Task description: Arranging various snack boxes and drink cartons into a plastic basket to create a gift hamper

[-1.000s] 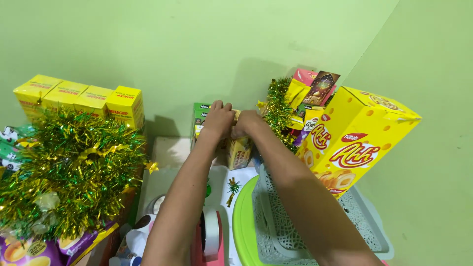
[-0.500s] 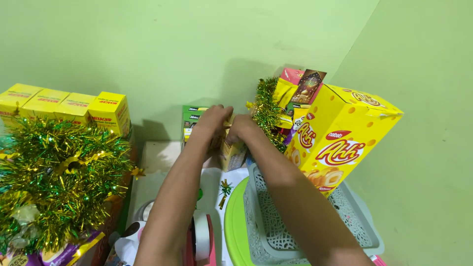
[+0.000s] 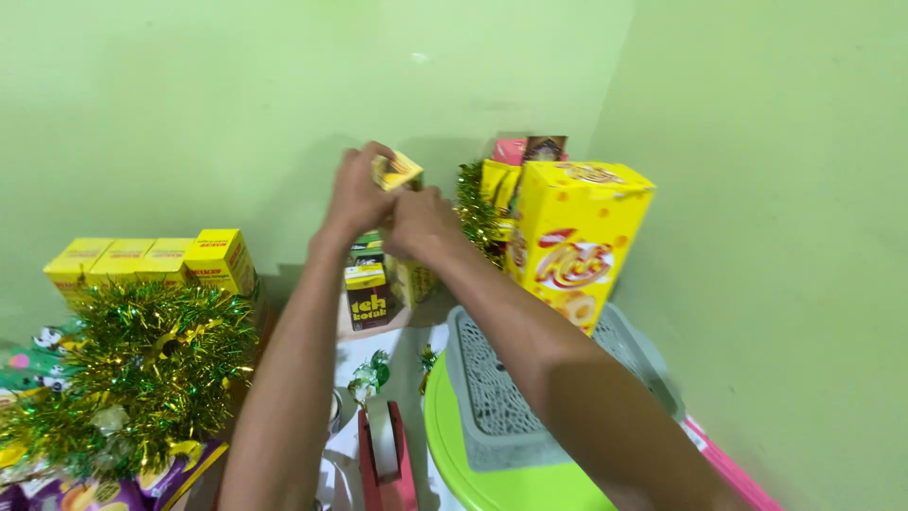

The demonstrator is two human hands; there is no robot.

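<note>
2 hands meet above the cartons in the head view: the left hand (image 3: 355, 194) curls its fingers around a small yellow carton (image 3: 397, 171), lifted near the green wall, while the right hand (image 3: 421, 225) closes loosely just below it. Underneath stands a dark drink carton (image 3: 367, 293), beside the big yellow snack box (image 3: 572, 241).

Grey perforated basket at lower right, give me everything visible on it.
The grey perforated plastic basket looks like moulded plastic: rectangular, with rounded corners and a thick plain rim above walls pierced by small holes. It stands upright on a lime-green round plastic lid or tray, near the corner of the green walls. The large yellow cardboard snack box stands at its far end; whether inside or just behind cannot be told. The right forearm crosses above it, hiding the interior. Neither hand touches it.
</note>
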